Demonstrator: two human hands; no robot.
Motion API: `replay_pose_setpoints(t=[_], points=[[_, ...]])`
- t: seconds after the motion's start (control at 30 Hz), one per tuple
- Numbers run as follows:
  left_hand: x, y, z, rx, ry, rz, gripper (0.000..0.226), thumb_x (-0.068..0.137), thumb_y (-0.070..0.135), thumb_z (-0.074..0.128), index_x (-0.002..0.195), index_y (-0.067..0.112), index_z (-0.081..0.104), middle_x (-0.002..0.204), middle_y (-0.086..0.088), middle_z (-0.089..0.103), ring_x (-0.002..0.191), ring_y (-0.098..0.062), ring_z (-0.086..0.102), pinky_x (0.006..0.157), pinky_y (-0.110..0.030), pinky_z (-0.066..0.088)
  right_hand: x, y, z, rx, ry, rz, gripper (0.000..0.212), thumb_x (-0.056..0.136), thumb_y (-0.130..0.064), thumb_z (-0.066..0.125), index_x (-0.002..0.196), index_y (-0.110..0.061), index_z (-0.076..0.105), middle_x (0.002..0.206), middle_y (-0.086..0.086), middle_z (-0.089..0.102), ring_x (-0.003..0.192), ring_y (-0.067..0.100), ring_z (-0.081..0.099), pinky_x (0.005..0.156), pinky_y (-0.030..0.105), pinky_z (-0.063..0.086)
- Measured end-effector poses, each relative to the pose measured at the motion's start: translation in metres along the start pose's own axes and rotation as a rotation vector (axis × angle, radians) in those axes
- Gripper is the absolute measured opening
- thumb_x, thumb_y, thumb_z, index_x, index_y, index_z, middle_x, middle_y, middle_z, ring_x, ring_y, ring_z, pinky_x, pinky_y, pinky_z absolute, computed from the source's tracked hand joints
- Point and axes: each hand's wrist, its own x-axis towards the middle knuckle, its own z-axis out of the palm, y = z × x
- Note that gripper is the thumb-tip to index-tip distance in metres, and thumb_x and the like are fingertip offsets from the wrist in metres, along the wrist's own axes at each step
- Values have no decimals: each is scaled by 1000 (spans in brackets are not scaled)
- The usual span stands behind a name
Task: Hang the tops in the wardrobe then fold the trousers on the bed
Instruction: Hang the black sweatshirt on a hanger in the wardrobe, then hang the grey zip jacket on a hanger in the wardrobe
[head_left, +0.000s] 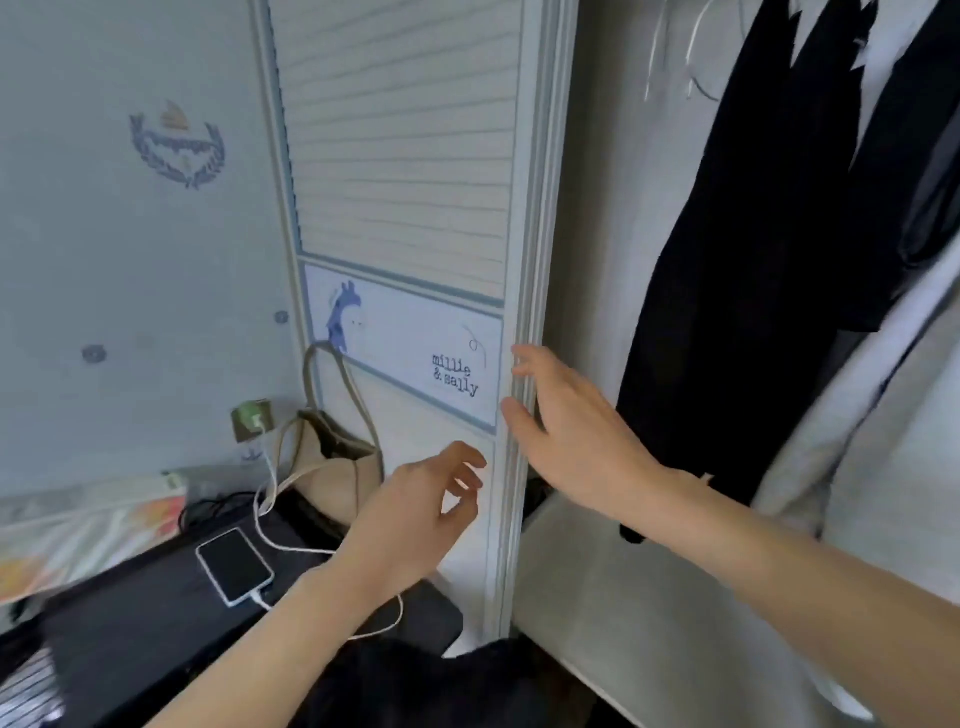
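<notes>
At the open side of a wardrobe, a person reaches with both bare arms toward the sliding door, which bears a slatted upper panel and a giraffe sticker. Nearest the camera, a dark garment lies bunched at the bottom edge of the view, below the forearms; whether it is a top or trousers cannot be told. Just beyond it, the left hand hovers close to the door's lower panel, fingers loosely curled and holding nothing. The right hand is spread, its fingertips at the door's ribbed edge, touching or very nearly so, gripping nothing. To the left, a white phone charges by cable on a dark surface, beside a beige bag propped against the wardrobe. Farther in, dark tops hang inside the wardrobe, with a pale garment to their right and spare wire hangers above. Hanging appears partly done or complete, and both hands seem occupied with the door. No trousers can be picked out for certain, and the bed is not clearly in view, so the folding looks yet to come.
</notes>
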Motion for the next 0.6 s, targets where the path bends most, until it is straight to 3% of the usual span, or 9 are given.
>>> replay_pose_setpoints(t=[0.13, 0.27, 0.47, 0.57, 0.6], points=[[-91, -15, -17, 133, 84, -172, 26, 94, 22, 54, 118, 33, 53, 96, 22, 64, 91, -1, 62, 79, -34, 53, -50, -31, 58, 159, -97, -53, 52, 100, -37, 38, 147, -28, 20, 144, -12, 37, 132, 8, 33, 100, 20, 27], [-197, -22, -12, 261, 228, -441, 27, 96, 28, 53, 121, 36, 51, 98, 22, 64, 89, -1, 62, 74, -27, 53, -100, -58, 109, 299, -238, -142, 50, 99, -41, 38, 146, -31, 24, 140, -17, 41, 129, 3, 37, 95, 17, 29], [-366, 20, 36, 249, 402, -1097, 19, 96, 29, 49, 110, 42, 50, 80, 16, 62, 75, -6, 59, 70, -26, 49, -192, -90, 170, 460, -569, -364, 48, 99, -32, 43, 145, -22, 32, 135, -12, 46, 129, 2, 36, 96, 9, 23], [-437, 67, 64, 186, 560, -1312, 19, 94, 28, 52, 91, 47, 49, 76, 31, 64, 71, 3, 61, 63, -16, 46, -249, -105, 190, 497, -779, -504, 46, 99, -32, 43, 143, -21, 35, 136, -12, 46, 130, 5, 37, 98, 10, 25], [-464, 89, 75, 170, 618, -1402, 14, 93, 32, 50, 92, 46, 49, 75, 30, 66, 72, 4, 62, 66, -19, 48, -273, -115, 193, 506, -856, -570, 46, 100, -31, 43, 143, -20, 36, 135, -10, 47, 129, 7, 38, 99, 12, 26]])
